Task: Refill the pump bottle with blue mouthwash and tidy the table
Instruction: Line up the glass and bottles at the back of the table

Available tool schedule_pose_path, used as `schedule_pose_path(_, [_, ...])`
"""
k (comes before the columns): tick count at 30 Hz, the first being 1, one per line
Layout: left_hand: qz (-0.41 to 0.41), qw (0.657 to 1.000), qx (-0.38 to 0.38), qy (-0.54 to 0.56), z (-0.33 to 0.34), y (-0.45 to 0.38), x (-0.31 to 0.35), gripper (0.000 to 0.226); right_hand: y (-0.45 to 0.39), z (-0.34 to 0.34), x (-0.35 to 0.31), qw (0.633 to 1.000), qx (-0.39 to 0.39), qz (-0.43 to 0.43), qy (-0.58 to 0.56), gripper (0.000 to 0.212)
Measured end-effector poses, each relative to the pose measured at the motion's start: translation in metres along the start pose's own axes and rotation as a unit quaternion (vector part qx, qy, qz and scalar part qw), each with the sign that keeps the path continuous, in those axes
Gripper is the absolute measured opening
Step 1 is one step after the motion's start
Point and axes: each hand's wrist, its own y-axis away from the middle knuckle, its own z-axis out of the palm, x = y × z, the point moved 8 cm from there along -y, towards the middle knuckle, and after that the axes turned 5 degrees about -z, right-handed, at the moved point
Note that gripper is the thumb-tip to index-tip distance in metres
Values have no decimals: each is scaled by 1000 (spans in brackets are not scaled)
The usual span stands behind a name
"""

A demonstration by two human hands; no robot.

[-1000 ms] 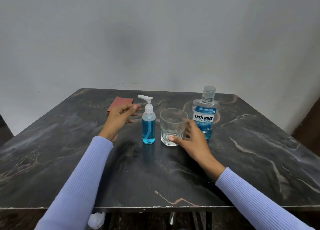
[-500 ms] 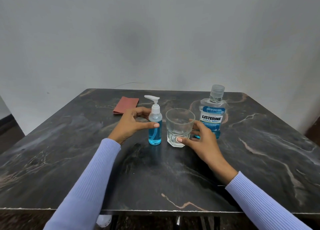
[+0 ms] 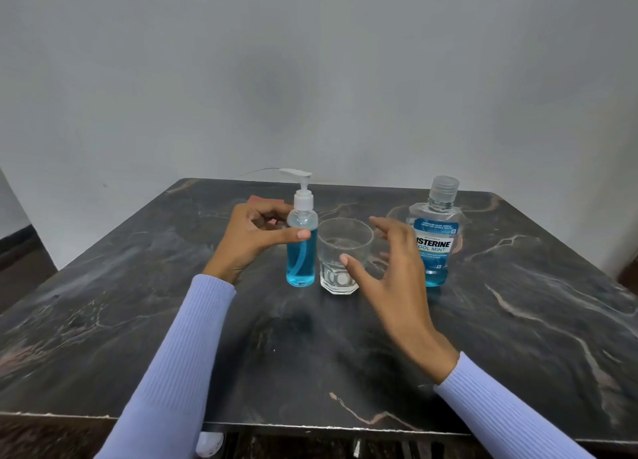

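Observation:
A small pump bottle (image 3: 301, 251) with a white pump head stands mid-table, mostly full of blue liquid. My left hand (image 3: 250, 239) grips its upper part, thumb across the front. Right beside it stands an empty clear glass (image 3: 341, 256). My right hand (image 3: 393, 272) hovers open in front of and to the right of the glass, fingers spread, touching nothing. A capped mouthwash bottle (image 3: 435, 231) with a blue label stands further right, with blue liquid in its lower part.
The dark marble table (image 3: 518, 320) runs up to a grey wall. A reddish flat object (image 3: 257, 199) lies behind my left hand, mostly hidden. The front table edge is close to me.
My left hand has closed around the pump bottle. My right hand has let go of the glass and lifted away, fingers spread. The view has shifted closer.

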Motion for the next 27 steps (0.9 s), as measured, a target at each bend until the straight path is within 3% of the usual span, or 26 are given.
schedule_pose_path(2, [21,999,-23,-8,11,2,8,31,-3,-4,-22,999,11,-30,-16,54])
schedule_pose_path(8, [37,998,-52,25,36,8,17,27,-10,9,-50,980,-124,-34,-152,57])
schedule_pose_path(16, [58,996,-59,32,62,14,28,25,0,-16,-21,977,-103,-11,-188,58])
schedule_pose_path(19, [66,998,10,14,45,7,19,36,5,-33,0,978,-85,11,-191,60])
schedule_pose_path(21, [32,998,33,-52,36,1,3,53,6,-43,17,981,-94,33,-169,77])
schedule_pose_path(24, [-41,990,-7,-138,42,-2,-25,85,4,-47,28,985,-137,20,-100,107])
schedule_pose_path(27, [-67,982,-49,-167,52,-1,-43,91,0,-48,30,985,-157,-2,-77,104])
